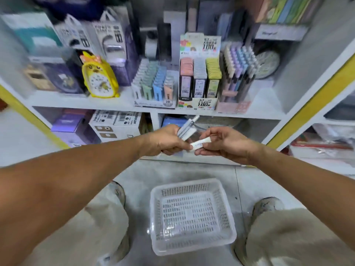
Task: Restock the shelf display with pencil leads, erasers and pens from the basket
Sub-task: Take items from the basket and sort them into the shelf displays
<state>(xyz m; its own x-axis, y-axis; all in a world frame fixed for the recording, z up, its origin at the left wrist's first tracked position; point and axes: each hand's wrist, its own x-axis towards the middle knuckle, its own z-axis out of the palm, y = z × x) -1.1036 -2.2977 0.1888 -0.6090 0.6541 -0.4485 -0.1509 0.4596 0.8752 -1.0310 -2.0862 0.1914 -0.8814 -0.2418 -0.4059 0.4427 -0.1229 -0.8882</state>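
Observation:
My left hand (167,140) grips a small bundle of grey-blue pens (186,129) that point up to the right. My right hand (224,144) pinches a white pen or lead tube (199,144) by its right end; the tube's left end touches my left fingers. Both hands hover in front of the lower shelf, below three displays: pastel lead cases (153,83), pink, grey and green lead packs (199,73), and pastel pens standing upright (238,70). The white plastic basket (226,214) sits on the floor between my feet and looks empty.
A yellow alarm clock (99,77) stands left of the displays. Boxes (117,125) fill the lower shelf on the left. A yellow-edged shelf frame (311,110) runs diagonally on the right. My knees and shoes flank the basket.

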